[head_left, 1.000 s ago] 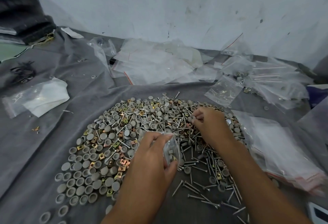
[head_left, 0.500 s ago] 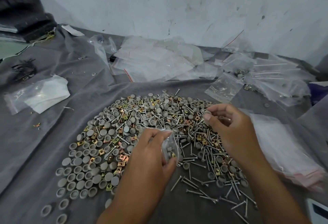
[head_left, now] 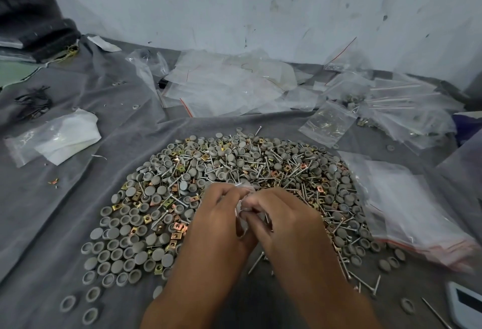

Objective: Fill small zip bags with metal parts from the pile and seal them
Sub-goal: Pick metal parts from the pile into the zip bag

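Left hand: the left hand (head_left: pixel 216 221) is held over the near edge of the pile, fingers curled inward and pinching the small clear plastic zip bag (head_left: pixel 241 207) at its top.
Right hand: the right hand (head_left: pixel 284 220) meets the left, knuckles up, fingers bent and closed on the same bag from the other side; a thin metal shaft shows under its fingers, too blurred to tell whether it is held.
Zip bag: only a crumpled, glossy sliver shows between the two hands; its mouth, seal and contents are hidden by the fingers.
Pile: a broad heap of mixed metal parts (head_left: pixel 234 172) lies on the grey felt-like cloth (head_left: pixel 65 224), under and beyond the hands.
Caps: matte grey round caps (head_left: pixel 114 250), shallow and dished, some rim-up, some dome-up, thin out to the left and near side.
Clips: small square brass-coloured clips (head_left: pixel 177 236), shiny, each with a centre hole, are mixed among the caps.
Nails: slim silver flat-headed nails (head_left: pixel 362 280) lie criss-crossed, thickest to the right.
Empty bags: a flat stack of clear bags with red zip strips (head_left: pixel 407 214) sits just right of the pile; its near end is blurred.
Far bags: a loose, wrinkled heap of transparent bags (head_left: pixel 229 88) lies against the scuffed white wall (head_left: pixel 260 2); contents are hard to make out.
Cut off: a white device with a dark screen (head_left: pixel 467 305) is cropped at the lower right corner.
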Action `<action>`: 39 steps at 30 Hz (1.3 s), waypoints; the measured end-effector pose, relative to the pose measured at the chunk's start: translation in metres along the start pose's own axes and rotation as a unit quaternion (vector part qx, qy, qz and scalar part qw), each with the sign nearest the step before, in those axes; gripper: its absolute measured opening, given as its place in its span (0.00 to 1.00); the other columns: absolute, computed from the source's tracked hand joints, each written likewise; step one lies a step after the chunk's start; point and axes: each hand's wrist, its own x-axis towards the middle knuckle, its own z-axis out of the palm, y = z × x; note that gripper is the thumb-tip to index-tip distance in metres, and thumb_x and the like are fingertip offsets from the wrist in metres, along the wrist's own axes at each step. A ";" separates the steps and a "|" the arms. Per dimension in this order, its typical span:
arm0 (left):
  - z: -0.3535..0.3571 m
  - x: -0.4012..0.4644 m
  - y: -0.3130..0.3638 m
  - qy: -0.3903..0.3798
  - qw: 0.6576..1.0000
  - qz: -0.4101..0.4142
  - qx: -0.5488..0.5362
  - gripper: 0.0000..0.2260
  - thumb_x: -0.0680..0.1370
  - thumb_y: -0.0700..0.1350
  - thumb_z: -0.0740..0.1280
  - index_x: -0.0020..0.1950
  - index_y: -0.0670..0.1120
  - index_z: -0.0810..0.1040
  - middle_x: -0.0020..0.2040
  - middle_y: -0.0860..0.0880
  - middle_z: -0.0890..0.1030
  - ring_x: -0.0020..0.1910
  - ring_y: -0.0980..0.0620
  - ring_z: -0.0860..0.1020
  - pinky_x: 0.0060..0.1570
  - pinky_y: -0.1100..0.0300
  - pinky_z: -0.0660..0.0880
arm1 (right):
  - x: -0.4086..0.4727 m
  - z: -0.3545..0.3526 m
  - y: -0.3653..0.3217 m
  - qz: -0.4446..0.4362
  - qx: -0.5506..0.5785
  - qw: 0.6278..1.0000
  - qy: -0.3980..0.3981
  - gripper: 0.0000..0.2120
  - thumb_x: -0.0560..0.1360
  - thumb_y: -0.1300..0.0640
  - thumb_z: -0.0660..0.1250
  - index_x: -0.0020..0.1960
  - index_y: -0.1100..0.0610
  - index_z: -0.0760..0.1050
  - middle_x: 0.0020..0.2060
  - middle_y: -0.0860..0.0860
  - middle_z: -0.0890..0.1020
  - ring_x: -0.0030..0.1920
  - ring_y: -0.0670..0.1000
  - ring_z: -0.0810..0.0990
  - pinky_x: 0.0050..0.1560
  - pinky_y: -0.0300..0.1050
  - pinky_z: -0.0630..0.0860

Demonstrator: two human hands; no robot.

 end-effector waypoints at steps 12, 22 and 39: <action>-0.007 0.000 -0.003 0.000 0.999 -0.023 0.025 0.25 0.69 0.42 0.79 0.64 0.49 0.79 0.53 0.61 0.71 0.38 0.61 0.77 0.47 0.81 0.64 | 0.019 -0.058 0.061 0.218 -0.027 0.973 -0.074 0.08 0.75 0.52 0.73 0.49 0.41 0.77 0.44 0.36 0.81 0.45 0.36 0.80 0.49 0.34 0.77; -0.016 0.006 -0.004 0.018 0.998 -0.039 0.038 0.25 0.69 0.43 0.79 0.64 0.50 0.79 0.51 0.57 0.73 0.40 0.57 0.77 0.45 0.77 0.69 | 0.008 -0.007 0.055 0.119 -0.066 0.963 -0.231 0.03 0.77 0.47 0.70 0.50 0.41 0.78 0.45 0.36 0.76 0.46 0.37 0.73 0.46 0.39 0.73; -0.022 0.007 -0.008 0.035 0.998 -0.037 0.028 0.24 0.69 0.42 0.79 0.63 0.49 0.79 0.51 0.56 0.74 0.42 0.57 0.77 0.45 0.80 0.66 | 0.005 0.011 0.040 0.113 -0.109 0.924 -0.349 0.09 0.80 0.49 0.67 0.60 0.47 0.75 0.59 0.46 0.72 0.63 0.47 0.69 0.55 0.39 0.66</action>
